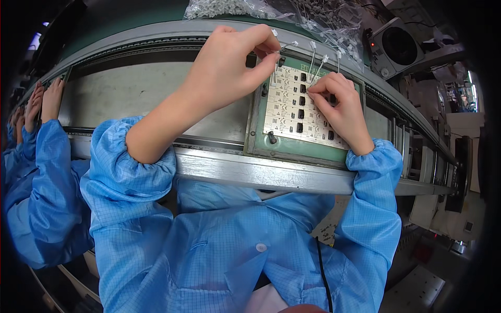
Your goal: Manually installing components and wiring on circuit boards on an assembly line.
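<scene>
A white circuit board panel with rows of black components lies in a green fixture. Above its far left corner, my left hand is closed in a pinch on a thin wire lead with a small white connector. My right hand rests over the panel's right part, thumb and forefinger pinched at the foot of white wire leads beside a black component. These leads stand up with white connectors at their tops. The right fingertips partly hide what they grip.
The fixture sits across metal conveyor rails. Beyond the far rail are clear plastic bags of white-ended leads. A boxy device with a round black front stands at the far right. On the left, co-workers in blue sleeves have hands at the line.
</scene>
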A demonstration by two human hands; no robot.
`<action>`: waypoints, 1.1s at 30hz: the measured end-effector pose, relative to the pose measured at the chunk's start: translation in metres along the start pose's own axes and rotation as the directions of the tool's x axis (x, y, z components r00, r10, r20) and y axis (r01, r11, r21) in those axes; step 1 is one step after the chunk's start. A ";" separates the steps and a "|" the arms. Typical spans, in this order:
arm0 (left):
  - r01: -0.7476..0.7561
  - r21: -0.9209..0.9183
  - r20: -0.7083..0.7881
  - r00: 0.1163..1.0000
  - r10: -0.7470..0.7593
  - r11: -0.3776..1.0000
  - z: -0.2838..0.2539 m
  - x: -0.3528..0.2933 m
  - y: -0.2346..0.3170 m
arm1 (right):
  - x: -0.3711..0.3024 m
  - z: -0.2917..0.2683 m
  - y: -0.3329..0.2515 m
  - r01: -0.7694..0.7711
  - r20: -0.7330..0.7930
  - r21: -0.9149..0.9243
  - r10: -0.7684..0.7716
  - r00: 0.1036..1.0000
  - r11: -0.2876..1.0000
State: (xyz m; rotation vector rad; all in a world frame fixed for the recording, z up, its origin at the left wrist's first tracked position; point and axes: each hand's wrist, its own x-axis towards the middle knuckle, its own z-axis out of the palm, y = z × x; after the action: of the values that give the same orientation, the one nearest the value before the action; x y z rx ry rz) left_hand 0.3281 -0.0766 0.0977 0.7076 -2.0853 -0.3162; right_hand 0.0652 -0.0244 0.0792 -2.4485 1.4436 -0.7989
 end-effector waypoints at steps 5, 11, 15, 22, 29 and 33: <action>-0.008 0.024 0.019 1.000 0.007 1.000 0.003 -0.002 -0.008 | 0.000 0.003 0.007 0.041 -0.014 0.021 -0.041 0.999 0.999; -0.040 0.054 0.005 0.999 0.040 0.998 0.007 -0.001 -0.006 | -0.012 -0.012 -0.005 0.179 -0.018 -0.192 -0.185 0.983 0.965; -0.042 0.129 0.003 0.999 0.042 0.991 0.008 -0.015 -0.007 | -0.022 -0.002 -0.011 0.180 0.073 -0.255 -0.166 0.983 0.950; -0.126 0.162 -0.002 0.992 0.128 0.979 -0.008 -0.001 0.006 | -0.063 -0.038 0.004 -0.526 -0.292 -0.462 0.438 0.850 0.714; -0.124 0.227 0.016 0.992 0.124 0.966 -0.023 0.000 -0.008 | -0.062 -0.042 0.004 -0.655 0.031 -0.162 0.667 0.745 0.738; -0.119 0.244 0.034 0.993 0.114 0.963 -0.022 0.003 -0.011 | -0.046 -0.040 -0.008 -0.614 0.084 -0.118 0.624 0.777 0.780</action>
State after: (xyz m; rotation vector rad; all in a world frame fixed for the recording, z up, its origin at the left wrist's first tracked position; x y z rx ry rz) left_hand 0.3493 -0.0865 0.1068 0.7244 -2.1967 0.0021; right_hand 0.0326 0.0235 0.0997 -1.8090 2.0877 -0.4346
